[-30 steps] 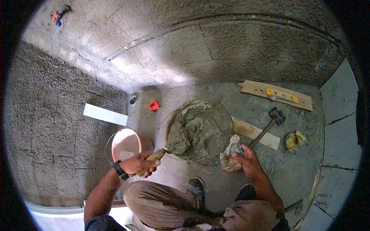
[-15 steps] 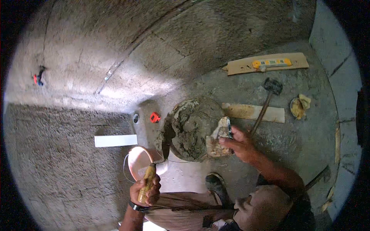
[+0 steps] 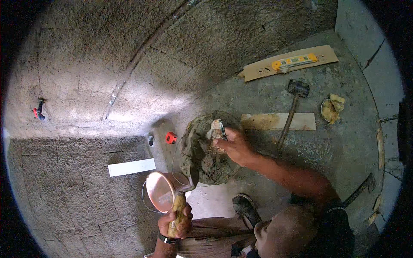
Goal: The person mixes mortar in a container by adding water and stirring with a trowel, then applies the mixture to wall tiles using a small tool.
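My left hand (image 3: 175, 222) is closed around the wooden handle of a trowel (image 3: 178, 204). The trowel's blade carries grey mortar and reaches over the left side of a round tub (image 3: 234, 170) of wet mortar (image 3: 209, 161). Fingers of my right hand (image 3: 235, 148) grip a scraper-like flat tool (image 3: 218, 129), crusted with pale residue and dark along one edge. That tool is above the mortar, towards the tub's upper right; its lower part is hidden by my fingers.
A pale bucket (image 3: 160, 195) stands left of the tub, near a red tape measure (image 3: 171, 137) and a white strip (image 3: 131, 167). To the right lie a stained board (image 3: 275, 121), a mallet (image 3: 297, 88) and a yellow level (image 3: 294, 62) on cardboard. A tap (image 3: 39, 109) projects from the wall.
My right hand has moved left with the flat tool, from the tub's right rim to over the mortar. The trowel has shifted slightly right and down in the picture; the view has also shifted.
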`<state>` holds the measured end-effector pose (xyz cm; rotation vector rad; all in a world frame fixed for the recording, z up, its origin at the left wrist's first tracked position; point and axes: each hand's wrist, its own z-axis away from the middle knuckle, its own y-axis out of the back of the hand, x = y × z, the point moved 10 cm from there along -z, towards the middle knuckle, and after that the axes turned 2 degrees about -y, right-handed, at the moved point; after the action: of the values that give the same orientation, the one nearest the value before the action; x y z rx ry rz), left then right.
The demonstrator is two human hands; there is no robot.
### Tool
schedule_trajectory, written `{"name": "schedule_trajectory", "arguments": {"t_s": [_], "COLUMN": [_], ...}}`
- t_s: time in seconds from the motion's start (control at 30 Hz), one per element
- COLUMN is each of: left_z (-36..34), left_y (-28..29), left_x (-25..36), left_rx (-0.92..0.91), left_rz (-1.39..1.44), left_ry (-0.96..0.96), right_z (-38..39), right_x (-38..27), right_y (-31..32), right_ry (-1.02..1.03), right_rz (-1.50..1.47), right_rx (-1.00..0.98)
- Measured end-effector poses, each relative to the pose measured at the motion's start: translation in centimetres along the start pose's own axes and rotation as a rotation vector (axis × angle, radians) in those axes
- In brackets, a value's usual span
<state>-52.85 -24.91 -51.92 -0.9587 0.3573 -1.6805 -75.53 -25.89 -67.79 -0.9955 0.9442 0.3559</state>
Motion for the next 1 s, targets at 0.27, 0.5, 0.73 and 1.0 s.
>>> {"name": "schedule_trajectory", "arguments": {"t_s": [0.27, 0.5, 0.73, 1.0], "left_z": [-1.8, -3.1, -4.5, -3.8], "left_y": [-0.4, -0.1, 1.5, 3.1], "left_x": [-0.8, -0.9, 0.2, 1.8], "left_rx": [0.038, 0.098, 0.182, 0.258], "left_rz": [-0.290, -0.408, -0.469, -0.418], "left_ry": [0.101, 0.050, -0.050, -0.108], "right_z": [1.5, 3.3, 6.0, 6.4], "right_x": [0.5, 1.7, 1.7, -3.1], "right_y": [-2.2, -2.6, -3.9, -2.5], "right_ry": [-0.016, 0.038, -0.025, 0.083], "right_rz": [-0.411, -0.495, -0.144, -0.119], "right_rx": [-0.050, -0.056, -0.158, -0.180]}}
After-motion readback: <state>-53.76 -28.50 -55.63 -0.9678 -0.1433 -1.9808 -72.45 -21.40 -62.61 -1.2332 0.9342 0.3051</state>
